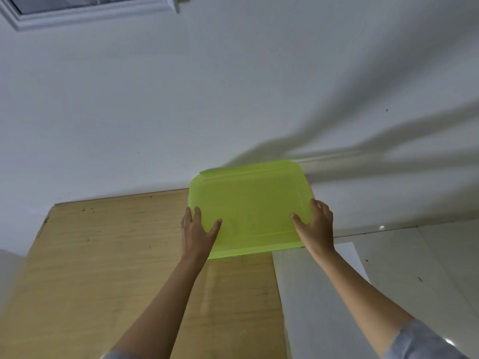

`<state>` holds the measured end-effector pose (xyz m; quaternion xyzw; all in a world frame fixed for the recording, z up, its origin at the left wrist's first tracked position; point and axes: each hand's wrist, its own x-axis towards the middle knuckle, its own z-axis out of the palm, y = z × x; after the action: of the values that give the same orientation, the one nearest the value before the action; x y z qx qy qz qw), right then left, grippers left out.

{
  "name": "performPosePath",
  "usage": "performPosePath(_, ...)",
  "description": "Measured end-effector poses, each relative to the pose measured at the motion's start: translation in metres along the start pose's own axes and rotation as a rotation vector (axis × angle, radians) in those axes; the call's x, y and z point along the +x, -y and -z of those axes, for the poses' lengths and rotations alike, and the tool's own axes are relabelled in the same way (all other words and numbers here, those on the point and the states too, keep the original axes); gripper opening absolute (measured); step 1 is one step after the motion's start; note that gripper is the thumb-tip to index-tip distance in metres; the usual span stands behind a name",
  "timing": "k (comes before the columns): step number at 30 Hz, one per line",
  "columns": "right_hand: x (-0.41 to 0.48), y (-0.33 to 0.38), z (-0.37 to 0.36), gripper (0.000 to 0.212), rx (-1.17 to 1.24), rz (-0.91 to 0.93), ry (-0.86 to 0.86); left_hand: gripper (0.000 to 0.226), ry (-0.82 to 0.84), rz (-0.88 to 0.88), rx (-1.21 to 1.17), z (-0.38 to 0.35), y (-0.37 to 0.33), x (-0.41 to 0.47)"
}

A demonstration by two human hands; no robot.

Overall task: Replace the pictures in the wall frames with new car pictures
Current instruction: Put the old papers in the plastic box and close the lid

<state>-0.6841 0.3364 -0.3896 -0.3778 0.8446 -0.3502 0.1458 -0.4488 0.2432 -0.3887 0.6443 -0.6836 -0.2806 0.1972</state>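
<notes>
A lime-green plastic tray or lid is held up in front of the white wall, above the far right corner of a wooden table. My left hand grips its lower left edge, thumb on top. My right hand holds its right edge in the same way. Only the corner of a white picture frame shows on the wall at the top left. No car pictures are visible.
The white wall fills most of the view, crossed by shadows on the right. A white panel stands to the right of the table, with pale floor tiles beyond it.
</notes>
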Motion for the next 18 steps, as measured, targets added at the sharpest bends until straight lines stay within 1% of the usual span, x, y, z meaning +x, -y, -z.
performPosePath(6,-0.009,0.016,0.004,0.053,0.075,0.010,-0.075,0.077,-0.031,-0.017,-0.069,0.017,0.006,-0.002)
performPosePath(9,-0.027,0.035,-0.004,0.059,0.101,0.038,-0.086,0.076,-0.064,-0.005,-0.093,0.039,0.021,-0.007)
performPosePath(12,-0.056,0.063,-0.029,0.058,0.111,0.104,-0.066,0.075,-0.113,0.036,-0.120,0.072,0.053,-0.012)
performPosePath(18,-0.129,0.140,-0.106,0.060,0.107,0.245,0.048,0.073,-0.223,0.184,-0.131,0.157,0.157,-0.030)
